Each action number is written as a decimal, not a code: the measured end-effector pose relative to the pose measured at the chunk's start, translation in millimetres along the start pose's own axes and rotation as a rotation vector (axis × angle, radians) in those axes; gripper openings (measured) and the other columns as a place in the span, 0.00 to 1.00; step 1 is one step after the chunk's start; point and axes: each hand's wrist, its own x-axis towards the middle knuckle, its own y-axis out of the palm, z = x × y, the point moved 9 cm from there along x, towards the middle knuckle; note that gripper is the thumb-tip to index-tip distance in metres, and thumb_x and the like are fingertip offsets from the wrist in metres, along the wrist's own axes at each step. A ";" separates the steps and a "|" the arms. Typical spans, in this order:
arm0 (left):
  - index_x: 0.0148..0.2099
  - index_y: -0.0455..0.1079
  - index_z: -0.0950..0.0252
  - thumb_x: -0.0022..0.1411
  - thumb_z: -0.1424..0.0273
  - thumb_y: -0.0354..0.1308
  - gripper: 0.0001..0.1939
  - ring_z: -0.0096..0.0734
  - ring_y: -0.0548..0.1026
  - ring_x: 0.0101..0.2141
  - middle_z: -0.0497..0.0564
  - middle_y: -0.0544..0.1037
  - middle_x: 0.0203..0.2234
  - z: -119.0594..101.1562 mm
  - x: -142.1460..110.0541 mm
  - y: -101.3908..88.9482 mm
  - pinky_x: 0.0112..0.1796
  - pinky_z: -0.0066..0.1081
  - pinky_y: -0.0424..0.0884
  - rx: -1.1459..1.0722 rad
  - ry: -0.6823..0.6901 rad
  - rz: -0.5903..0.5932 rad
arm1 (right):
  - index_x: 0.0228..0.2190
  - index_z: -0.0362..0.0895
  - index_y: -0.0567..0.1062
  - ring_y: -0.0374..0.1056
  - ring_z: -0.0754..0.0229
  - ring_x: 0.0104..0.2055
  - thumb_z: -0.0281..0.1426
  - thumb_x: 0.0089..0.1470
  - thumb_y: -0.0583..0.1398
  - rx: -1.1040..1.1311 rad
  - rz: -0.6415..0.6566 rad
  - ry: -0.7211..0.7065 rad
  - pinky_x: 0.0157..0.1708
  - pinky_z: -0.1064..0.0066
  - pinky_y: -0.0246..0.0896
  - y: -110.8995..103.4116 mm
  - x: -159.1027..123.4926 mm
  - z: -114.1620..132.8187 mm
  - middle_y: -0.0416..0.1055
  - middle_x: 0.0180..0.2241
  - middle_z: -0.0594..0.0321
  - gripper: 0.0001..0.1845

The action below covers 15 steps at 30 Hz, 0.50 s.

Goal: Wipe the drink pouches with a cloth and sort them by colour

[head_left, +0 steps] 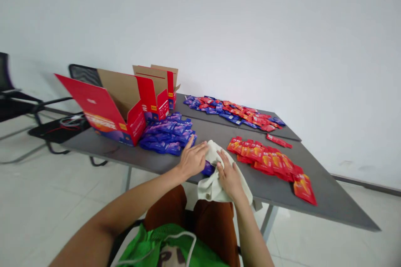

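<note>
A cream-white cloth [209,187] lies bunched at the table's near edge, part of it hanging over. My right hand [230,177] holds the cloth from above, its fingers pressed into the folds. Partly covered by the cloth is a purple pouch [207,169]. My left hand [193,159] is beside that pouch, palm down with its fingers stretched out; its fingertips reach the cloth's left edge. Left of this hand are overlapping purple pouches [169,133]. To the right of the cloth, red-orange pouches [266,158] lie in an overlapping row.
Open red cardboard boxes [136,123] stand at the left of the grey table [332,200]. A mixed heap of purple and red pouches [232,110] spreads along the back. One red pouch [278,140] lies apart. A black chair [62,127] with cables stands behind the left end.
</note>
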 end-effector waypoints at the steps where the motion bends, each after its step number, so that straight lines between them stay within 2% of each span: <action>1: 0.54 0.69 0.66 0.56 0.79 0.48 0.23 0.38 0.75 0.50 0.60 0.74 0.52 -8.2 -7.3 -12.8 0.63 0.54 0.50 0.008 -0.027 -0.097 | 0.64 0.52 0.56 0.41 0.49 0.69 0.44 0.65 0.42 -0.068 0.032 -0.029 0.63 0.44 0.39 7.8 -2.0 2.2 0.50 0.66 0.61 0.28; 3: 0.53 0.69 0.66 0.56 0.78 0.47 0.22 0.37 0.76 0.49 0.57 0.76 0.51 -25.4 -23.7 -22.8 0.63 0.52 0.53 -0.009 -0.025 -0.183 | 0.64 0.51 0.55 0.31 0.49 0.70 0.45 0.66 0.42 -0.142 0.057 -0.074 0.63 0.44 0.37 16.2 -4.7 4.5 0.48 0.66 0.64 0.29; 5: 0.52 0.69 0.66 0.55 0.78 0.48 0.22 0.36 0.77 0.46 0.56 0.78 0.48 -31.5 -40.0 -20.5 0.62 0.50 0.55 -0.012 -0.065 -0.198 | 0.64 0.51 0.55 0.29 0.50 0.70 0.44 0.66 0.41 -0.130 0.101 -0.130 0.64 0.45 0.35 20.6 -6.3 6.6 0.52 0.65 0.65 0.29; 8: 0.49 0.70 0.65 0.55 0.78 0.48 0.20 0.36 0.78 0.43 0.54 0.80 0.42 -30.4 -60.0 -13.3 0.61 0.50 0.58 0.009 -0.110 -0.215 | 0.61 0.53 0.62 0.37 0.49 0.69 0.46 0.66 0.40 -0.032 0.176 -0.197 0.64 0.41 0.22 20.4 -9.2 9.0 0.61 0.61 0.63 0.28; 10: 0.46 0.71 0.64 0.54 0.78 0.47 0.19 0.35 0.79 0.43 0.53 0.81 0.41 -33.5 -68.6 -11.8 0.59 0.50 0.61 0.007 -0.041 -0.253 | 0.54 0.51 0.70 0.52 0.47 0.65 0.50 0.65 0.37 0.073 0.117 -0.131 0.62 0.38 0.16 9.4 -8.8 1.4 0.69 0.55 0.58 0.33; 11: 0.45 0.71 0.63 0.54 0.78 0.47 0.18 0.35 0.78 0.44 0.53 0.80 0.42 -35.7 -71.8 -11.5 0.58 0.49 0.63 0.002 0.011 -0.271 | 0.49 0.48 0.74 0.60 0.47 0.60 0.51 0.64 0.35 0.135 0.043 -0.053 0.62 0.37 0.18 0.5 -8.2 -7.1 0.73 0.49 0.56 0.37; 12: 0.44 0.72 0.63 0.55 0.77 0.47 0.17 0.34 0.78 0.44 0.52 0.80 0.42 -37.8 -74.5 -11.0 0.57 0.47 0.66 -0.001 0.063 -0.285 | 0.44 0.44 0.76 0.67 0.47 0.53 0.53 0.63 0.33 0.203 -0.042 0.039 0.63 0.39 0.26 -8.9 -8.5 -17.7 0.76 0.43 0.54 0.40; 13: 0.43 0.72 0.62 0.55 0.77 0.47 0.16 0.33 0.78 0.45 0.52 0.80 0.43 -39.5 -76.7 -10.0 0.56 0.45 0.68 -0.003 0.109 -0.291 | 0.40 0.42 0.76 0.70 0.49 0.46 0.55 0.61 0.34 0.278 -0.128 0.133 0.62 0.41 0.38 -18.0 -10.1 -28.7 0.76 0.38 0.54 0.42; 15: 0.42 0.72 0.62 0.57 0.76 0.47 0.16 0.32 0.78 0.45 0.52 0.80 0.43 -40.9 -79.4 -7.2 0.53 0.41 0.70 -0.004 0.165 -0.288 | 0.38 0.40 0.76 0.72 0.51 0.39 0.58 0.60 0.38 0.445 -0.275 0.287 0.53 0.50 0.59 -33.3 -14.9 -47.4 0.76 0.33 0.55 0.41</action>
